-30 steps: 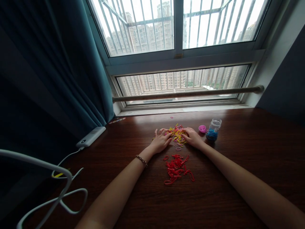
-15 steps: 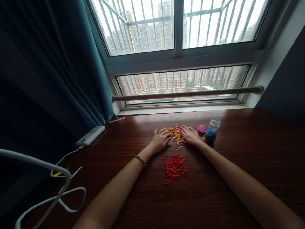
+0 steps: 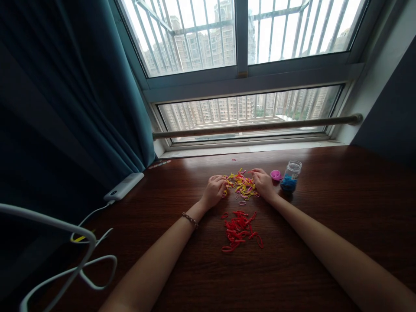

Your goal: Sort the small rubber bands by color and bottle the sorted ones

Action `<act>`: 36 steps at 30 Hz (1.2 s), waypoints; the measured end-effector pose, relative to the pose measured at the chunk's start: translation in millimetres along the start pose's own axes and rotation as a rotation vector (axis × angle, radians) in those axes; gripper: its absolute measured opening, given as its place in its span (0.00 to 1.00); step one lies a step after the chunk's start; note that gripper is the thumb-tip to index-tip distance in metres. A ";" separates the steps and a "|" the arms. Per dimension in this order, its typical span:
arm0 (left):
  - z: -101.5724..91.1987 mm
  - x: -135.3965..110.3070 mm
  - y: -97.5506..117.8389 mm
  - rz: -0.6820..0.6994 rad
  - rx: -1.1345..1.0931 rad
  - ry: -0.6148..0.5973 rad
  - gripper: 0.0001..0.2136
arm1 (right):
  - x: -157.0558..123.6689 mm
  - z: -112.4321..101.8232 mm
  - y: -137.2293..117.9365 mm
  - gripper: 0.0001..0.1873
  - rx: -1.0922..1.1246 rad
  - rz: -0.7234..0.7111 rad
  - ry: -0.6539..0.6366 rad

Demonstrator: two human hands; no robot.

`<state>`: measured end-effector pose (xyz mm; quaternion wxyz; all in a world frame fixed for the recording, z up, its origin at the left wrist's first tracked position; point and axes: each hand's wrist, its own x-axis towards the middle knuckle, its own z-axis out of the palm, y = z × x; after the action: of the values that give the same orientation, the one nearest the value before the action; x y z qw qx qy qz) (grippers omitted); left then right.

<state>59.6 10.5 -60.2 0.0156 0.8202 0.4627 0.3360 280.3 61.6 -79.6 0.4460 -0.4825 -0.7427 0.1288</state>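
A mixed pile of yellow and pink rubber bands (image 3: 241,184) lies on the dark wooden table (image 3: 325,216). My left hand (image 3: 214,190) rests at the pile's left edge with its fingers curled down onto the bands. At the right edge sits my right hand (image 3: 264,183), fingers bent and touching the pile. Whether either hand has pinched a band is too small to see. Nearer to me is a separate pile of red rubber bands (image 3: 239,230). One loose pink band (image 3: 242,203) lies between the two piles.
A small glass jar (image 3: 290,177) holding blue bands stands right of my right hand, its pink lid (image 3: 275,175) beside it. A white power bank (image 3: 124,186) with a white cable (image 3: 74,260) lies at the left. A teal curtain (image 3: 81,99) hangs left; the window (image 3: 243,65) is ahead.
Both hands have drawn apart a little and curled their fingers at the sides of the mixed pile, which now shows more in the middle.
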 end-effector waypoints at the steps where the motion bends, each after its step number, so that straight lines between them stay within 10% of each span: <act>1: -0.8 -0.3 -0.7 0.002 -0.023 0.030 0.13 | -0.6 -0.8 -1.4 0.25 0.039 -0.001 0.048; 14: 5.0 1.5 -13.2 -0.319 0.189 0.214 0.08 | -1.0 -7.1 -12.7 0.27 0.407 0.222 0.111; 23: 3.1 -2.2 9.2 -0.006 0.206 -0.109 0.10 | -2.3 -31.2 -33.0 0.27 0.880 0.319 -0.869; 30: 4.4 -1.8 8.4 0.003 0.207 -0.178 0.13 | 1.3 -15.8 -7.1 0.30 0.490 0.289 -0.004; 36: 4.7 -1.7 7.7 0.026 0.215 -0.170 0.13 | -0.1 -17.3 -1.8 0.31 0.328 0.258 0.103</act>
<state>67.4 6.1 -62.1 -0.0375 0.8485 0.4825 0.2140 292.9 56.6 -68.7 0.5358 -0.5004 -0.6201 0.2792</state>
